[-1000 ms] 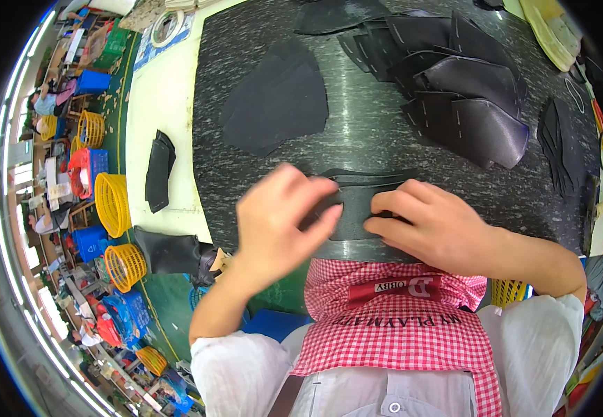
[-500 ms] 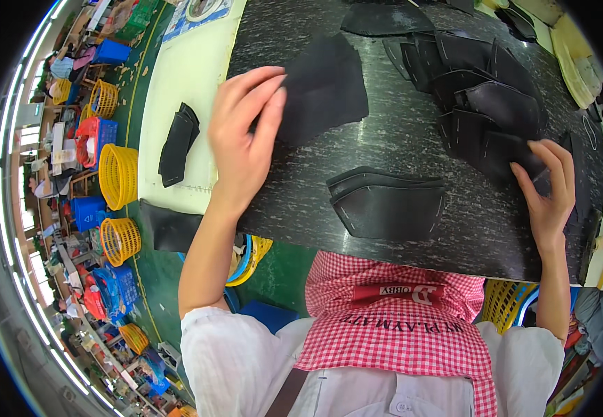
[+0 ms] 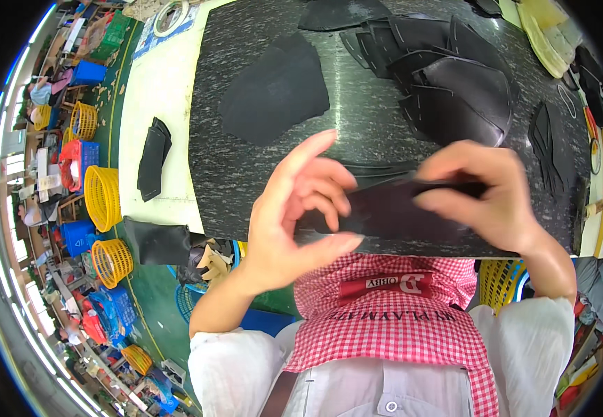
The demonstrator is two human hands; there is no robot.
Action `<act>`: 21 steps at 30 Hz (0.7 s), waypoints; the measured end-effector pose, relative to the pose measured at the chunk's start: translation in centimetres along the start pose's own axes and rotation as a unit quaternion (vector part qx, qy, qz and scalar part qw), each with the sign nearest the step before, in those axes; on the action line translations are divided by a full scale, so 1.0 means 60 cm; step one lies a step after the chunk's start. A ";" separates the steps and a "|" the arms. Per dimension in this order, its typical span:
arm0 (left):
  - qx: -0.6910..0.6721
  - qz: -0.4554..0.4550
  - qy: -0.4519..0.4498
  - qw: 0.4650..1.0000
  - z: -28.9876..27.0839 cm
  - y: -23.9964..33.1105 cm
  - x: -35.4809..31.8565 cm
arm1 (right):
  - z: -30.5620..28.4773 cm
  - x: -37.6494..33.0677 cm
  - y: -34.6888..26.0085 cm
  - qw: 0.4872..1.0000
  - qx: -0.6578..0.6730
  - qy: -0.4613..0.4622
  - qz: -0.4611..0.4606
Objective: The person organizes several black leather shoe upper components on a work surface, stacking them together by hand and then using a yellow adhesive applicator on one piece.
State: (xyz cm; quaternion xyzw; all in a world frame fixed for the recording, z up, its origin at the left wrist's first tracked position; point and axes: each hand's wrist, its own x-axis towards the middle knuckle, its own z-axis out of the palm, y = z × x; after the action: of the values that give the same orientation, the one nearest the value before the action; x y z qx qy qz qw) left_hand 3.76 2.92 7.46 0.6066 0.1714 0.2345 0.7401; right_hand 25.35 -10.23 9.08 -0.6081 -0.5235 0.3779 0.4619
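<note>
My right hand (image 3: 489, 198) pinches a black leather piece (image 3: 402, 208) between thumb and fingers, above the front of the dark speckled work board (image 3: 211, 139). Thumb and fingers apart, my left hand (image 3: 280, 215) is beside the piece's left end; the piece is blurred there, so contact is unclear. Just behind it, the edges of a small stack of black pieces (image 3: 381, 169) show, mostly covered. Farther back on the right lies a pile of overlapping black pieces (image 3: 461, 90) with pale edge marks. Matte black pieces (image 3: 274, 94) rest at the back left.
A narrow stack of black pieces (image 3: 154, 160) lies on the white tabletop (image 3: 134, 104) at left. More narrow black pieces (image 3: 550, 149) are at the board's right. A tape roll (image 3: 171, 19) sits far left. Yellow baskets (image 3: 103, 198) stand on the green floor.
My right hand has come from the pile to the front middle, now holding a black leather piece. My left hand has left the matte pieces and moved nearer me, toward the right.
</note>
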 end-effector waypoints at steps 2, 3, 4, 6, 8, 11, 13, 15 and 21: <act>0.092 0.009 -0.005 0.996 -0.013 -0.009 -0.001 | 0.025 0.022 0.005 0.999 0.012 -0.044 -0.007; 0.182 0.024 -0.004 0.983 -0.017 -0.013 0.002 | 0.032 0.026 0.015 0.998 0.042 -0.036 0.008; 0.178 -0.004 0.069 0.982 -0.010 -0.003 -0.003 | 0.030 0.030 0.030 0.999 0.024 -0.022 0.000; 0.163 -0.078 0.090 0.979 -0.024 -0.003 -0.012 | 0.022 0.027 0.043 0.994 0.069 -0.035 0.072; 0.177 -0.108 0.089 0.974 -0.027 -0.010 -0.022 | 0.022 0.017 0.052 0.994 0.076 -0.038 0.075; 0.219 -0.101 0.069 0.968 -0.025 -0.024 -0.024 | 0.025 0.007 0.054 0.997 0.018 -0.050 0.062; 0.278 -0.084 0.045 0.956 -0.029 -0.034 -0.023 | 0.025 0.005 0.049 0.997 -0.028 -0.050 0.048; 0.266 -0.088 0.049 0.959 -0.030 -0.037 -0.021 | 0.028 0.003 0.054 0.997 -0.048 -0.049 0.025; 0.295 -0.087 0.033 0.951 -0.032 -0.032 -0.020 | 0.039 -0.001 0.054 0.989 -0.134 -0.046 -0.040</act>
State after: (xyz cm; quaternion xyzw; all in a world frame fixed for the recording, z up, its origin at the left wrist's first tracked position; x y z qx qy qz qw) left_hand 2.01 3.52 5.15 0.7723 0.3097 0.1280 0.5397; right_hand 24.06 -9.98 5.28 -0.6249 -0.6139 0.3136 0.3665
